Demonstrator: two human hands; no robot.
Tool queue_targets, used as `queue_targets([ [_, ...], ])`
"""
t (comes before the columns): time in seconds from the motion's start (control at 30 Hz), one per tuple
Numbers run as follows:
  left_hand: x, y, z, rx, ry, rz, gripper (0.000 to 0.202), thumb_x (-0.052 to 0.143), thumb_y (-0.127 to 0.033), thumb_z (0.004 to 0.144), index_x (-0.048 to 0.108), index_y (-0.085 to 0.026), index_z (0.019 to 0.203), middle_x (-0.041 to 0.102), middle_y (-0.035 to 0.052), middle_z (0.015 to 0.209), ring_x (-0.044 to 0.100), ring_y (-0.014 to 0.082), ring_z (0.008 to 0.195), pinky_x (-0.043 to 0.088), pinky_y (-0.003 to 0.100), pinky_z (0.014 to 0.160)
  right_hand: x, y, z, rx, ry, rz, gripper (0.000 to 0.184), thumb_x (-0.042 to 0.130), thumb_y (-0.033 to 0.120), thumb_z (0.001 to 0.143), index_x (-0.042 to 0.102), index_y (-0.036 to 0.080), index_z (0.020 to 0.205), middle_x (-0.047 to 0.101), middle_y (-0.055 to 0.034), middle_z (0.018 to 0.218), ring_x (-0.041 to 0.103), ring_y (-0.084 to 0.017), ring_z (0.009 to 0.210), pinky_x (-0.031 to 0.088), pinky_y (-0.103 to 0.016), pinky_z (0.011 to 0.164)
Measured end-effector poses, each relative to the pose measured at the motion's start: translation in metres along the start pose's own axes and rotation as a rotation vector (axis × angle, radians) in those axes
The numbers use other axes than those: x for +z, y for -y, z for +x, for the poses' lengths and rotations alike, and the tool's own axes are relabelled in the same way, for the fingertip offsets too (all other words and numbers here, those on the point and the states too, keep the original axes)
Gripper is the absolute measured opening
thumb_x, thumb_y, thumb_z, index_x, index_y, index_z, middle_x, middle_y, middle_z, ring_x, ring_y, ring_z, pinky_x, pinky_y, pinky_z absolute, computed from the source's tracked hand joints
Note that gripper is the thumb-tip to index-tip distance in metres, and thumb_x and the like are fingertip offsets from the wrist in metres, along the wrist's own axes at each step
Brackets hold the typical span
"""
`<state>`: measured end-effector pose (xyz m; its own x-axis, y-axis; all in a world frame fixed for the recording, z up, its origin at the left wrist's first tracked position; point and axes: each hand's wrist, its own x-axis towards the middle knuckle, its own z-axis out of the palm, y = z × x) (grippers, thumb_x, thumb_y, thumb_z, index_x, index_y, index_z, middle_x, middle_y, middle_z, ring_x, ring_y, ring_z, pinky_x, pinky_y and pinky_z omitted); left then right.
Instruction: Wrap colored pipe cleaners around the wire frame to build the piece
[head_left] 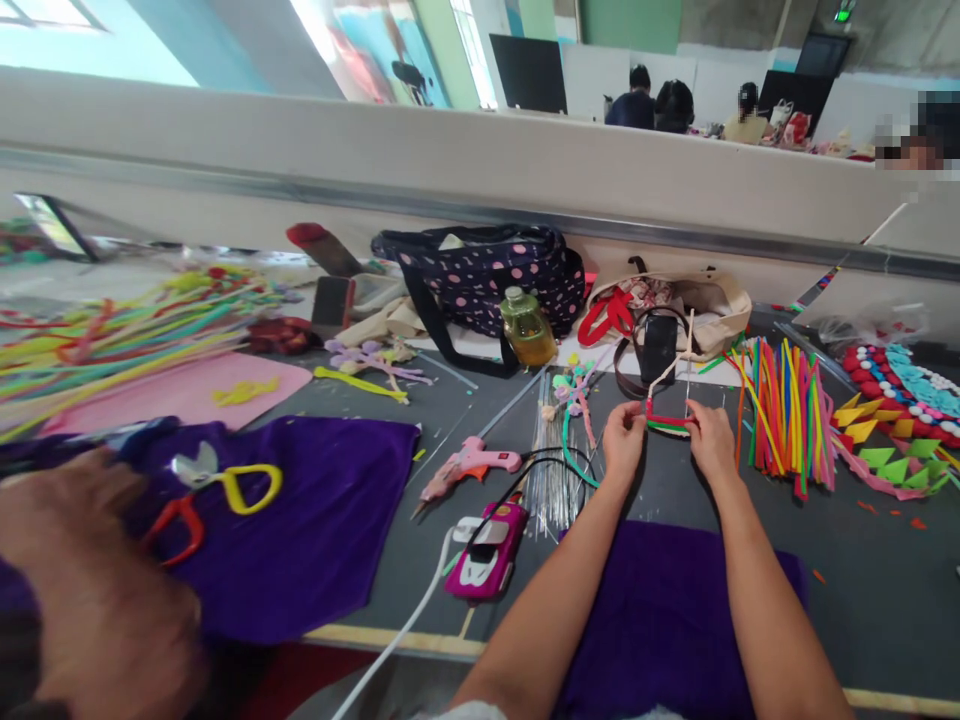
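Dark table point(877, 590), cluttered | left hand point(626, 440), right hand point(712, 440) both pinching pipe-cleaner frame point(666, 420) | risk: uneven pull may skew it; upright ends could snag beige bag point(731, 298)

- A co-worker's hand point(112, 590) is smeared with blur; the left edge crops it;
- the gripped parts of the fuzzy wire frame point(667, 420) vanish beneath the fingertips of the person's left hand point(625, 440) and right hand point(711, 438); its finer joins are too small to tell;
- the purple cloth point(675, 620) lies partly behind both forearms; the bottom edge cuts it off;
- the white cable point(420, 612) leaves through the bottom edge;
- the left edge trims the colourful stem pile point(135, 340).
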<state>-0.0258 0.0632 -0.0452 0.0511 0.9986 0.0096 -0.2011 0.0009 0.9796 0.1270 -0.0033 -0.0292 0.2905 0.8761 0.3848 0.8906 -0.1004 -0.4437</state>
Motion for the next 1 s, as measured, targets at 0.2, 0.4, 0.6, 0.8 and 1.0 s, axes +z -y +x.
queue_targets([
  [0.2,0.010,-0.007,-0.006,-0.164,0.094,-0.302,0.057,0.081,-0.033,0.063,0.055,-0.018,0.112,0.063,0.0073,0.102,0.063,0.0148,0.084,0.051,0.029,0.078,-0.015,0.024,0.000,-0.030,-0.248,0.181,0.037,0.049,0.025,0.090,0.056,0.018,0.125,0.068,-0.0042,0.088,0.051,-0.022,0.087,0.043,-0.033,0.082],
  [0.4,0.016,-0.017,-0.016,-0.242,0.350,-0.373,0.040,0.083,-0.041,0.061,0.064,-0.011,0.080,0.067,0.0049,0.075,0.061,0.0115,0.064,0.052,0.027,0.069,-0.013,0.047,-0.005,-0.107,-0.327,0.196,0.032,0.049,0.030,0.093,0.059,0.018,0.121,0.069,-0.0058,0.090,0.054,-0.020,0.086,0.045,-0.032,0.082],
  [0.6,0.012,-0.020,-0.013,-0.248,0.300,-0.373,0.039,0.085,-0.040,0.058,0.066,-0.011,0.076,0.067,0.0039,0.070,0.064,0.0133,0.065,0.054,0.027,0.066,-0.025,0.034,-0.006,-0.033,-0.485,0.203,0.028,0.047,0.033,0.094,0.064,0.017,0.108,0.069,-0.0082,0.094,0.057,-0.020,0.091,0.044,-0.034,0.086],
  [0.8,0.010,-0.022,-0.011,-0.302,0.288,-0.420,0.039,0.086,-0.038,0.056,0.066,-0.012,0.077,0.070,0.0049,0.073,0.066,0.0140,0.066,0.056,0.027,0.066,-0.028,0.003,-0.006,0.273,-0.576,0.241,0.041,0.049,0.045,0.088,0.063,0.014,0.110,0.067,-0.0133,0.105,0.058,-0.023,0.093,0.046,-0.033,0.078],
  [1.0,0.008,-0.022,-0.007,-0.372,0.268,-0.531,0.038,0.089,-0.025,0.051,0.068,-0.010,0.079,0.070,0.0041,0.073,0.067,0.0132,0.066,0.057,0.027,0.070,-0.032,-0.009,-0.003,0.337,-0.481,0.336,0.041,0.045,0.043,0.087,0.063,0.013,0.109,0.068,-0.0132,0.104,0.063,-0.022,0.091,0.047,-0.031,0.077],
])
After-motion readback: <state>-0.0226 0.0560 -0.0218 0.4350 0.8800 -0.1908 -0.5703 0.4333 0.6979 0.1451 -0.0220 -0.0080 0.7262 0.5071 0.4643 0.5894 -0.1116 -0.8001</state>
